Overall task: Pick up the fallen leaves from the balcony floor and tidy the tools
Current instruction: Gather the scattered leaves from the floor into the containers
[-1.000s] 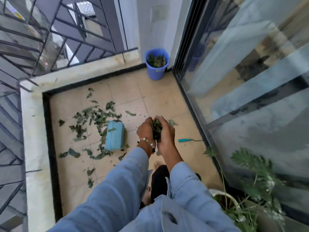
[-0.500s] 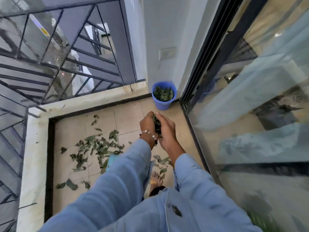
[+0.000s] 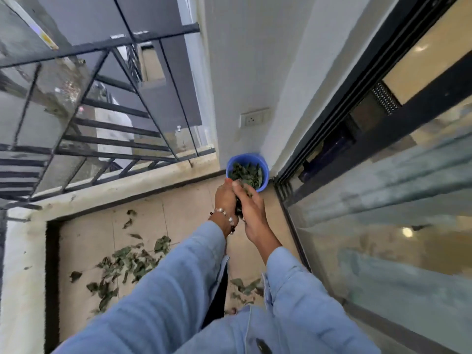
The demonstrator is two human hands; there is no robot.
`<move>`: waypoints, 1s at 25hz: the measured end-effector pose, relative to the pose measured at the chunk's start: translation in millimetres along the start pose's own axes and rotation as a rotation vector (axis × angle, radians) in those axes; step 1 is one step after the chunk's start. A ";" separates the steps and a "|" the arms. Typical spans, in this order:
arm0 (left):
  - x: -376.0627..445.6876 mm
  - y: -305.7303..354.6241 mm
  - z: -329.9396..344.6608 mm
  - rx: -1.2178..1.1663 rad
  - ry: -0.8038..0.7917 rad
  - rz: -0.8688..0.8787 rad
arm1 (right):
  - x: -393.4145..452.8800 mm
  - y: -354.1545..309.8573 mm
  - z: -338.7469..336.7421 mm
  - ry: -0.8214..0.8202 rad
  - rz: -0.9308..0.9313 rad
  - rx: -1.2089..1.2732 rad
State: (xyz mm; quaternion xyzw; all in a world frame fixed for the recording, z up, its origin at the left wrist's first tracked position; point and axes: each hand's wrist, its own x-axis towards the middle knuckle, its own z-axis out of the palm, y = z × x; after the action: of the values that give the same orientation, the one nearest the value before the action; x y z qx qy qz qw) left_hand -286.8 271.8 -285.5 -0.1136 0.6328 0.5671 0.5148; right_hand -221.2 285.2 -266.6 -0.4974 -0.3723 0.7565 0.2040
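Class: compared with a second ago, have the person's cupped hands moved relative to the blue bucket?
Yes. Both hands, holding leaves, have moved toward the blue bucket and now reach its rim.

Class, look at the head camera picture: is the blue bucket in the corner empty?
No: the blue bucket already holds a heap of green leaves, visible inside its rim.

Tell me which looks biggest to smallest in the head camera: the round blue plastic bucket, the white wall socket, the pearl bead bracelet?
1. Round blue plastic bucket
2. White wall socket
3. Pearl bead bracelet

The bracelet is nearer the camera, so the last two are unsure.
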 end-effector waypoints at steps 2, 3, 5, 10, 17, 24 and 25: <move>31.6 23.1 15.2 0.001 -0.015 -0.061 | 37.3 -13.3 4.1 0.016 0.051 0.000; 44.8 34.0 23.8 -0.011 -0.050 -0.102 | 56.3 -17.5 4.7 0.030 0.067 0.009; 86.0 49.2 40.3 -0.077 -0.122 -0.210 | 100.7 -22.7 2.5 0.077 0.107 0.011; 178.2 45.8 70.0 -0.131 -0.075 -0.295 | 211.6 -11.4 -27.6 0.149 0.166 -0.034; 361.0 -12.2 76.3 -0.019 0.097 -0.248 | 416.5 81.3 -79.7 0.339 0.185 -0.360; 489.4 -92.1 24.0 0.479 0.148 -0.029 | 518.7 189.6 -105.0 0.059 -0.037 -1.510; 498.7 -103.6 13.2 0.477 0.164 -0.026 | 521.3 195.6 -110.6 -0.052 0.026 -1.549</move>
State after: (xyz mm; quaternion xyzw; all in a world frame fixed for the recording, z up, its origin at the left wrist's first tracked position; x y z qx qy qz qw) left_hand -426.0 468.1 -734.7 -0.0423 0.7869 0.3840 0.4811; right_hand -329.0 554.0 -754.8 -0.4845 -0.7939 0.2942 -0.2199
